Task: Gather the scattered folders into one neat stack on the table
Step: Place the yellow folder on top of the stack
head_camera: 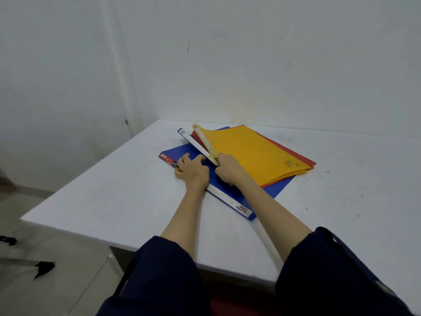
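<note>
Several folders lie overlapped in a loose pile on the white table (114, 197). A yellow folder (252, 153) is on top, a red one (293, 149) peeks out under it, and a blue folder (280, 188) with a white spine lies beneath. Another blue folder (175, 152) with a red label sticks out at the left, at the bottom. My left hand (193, 171) rests on this blue folder's near edge, fingers curled over it. My right hand (227, 168) pinches the yellow folder's spine at its near end.
The table stands in a corner against white walls (227, 65). Its left and front edges drop to a tiled floor (34, 224), where black objects (43, 267) lie. Small dark specks mark the tabletop at the right.
</note>
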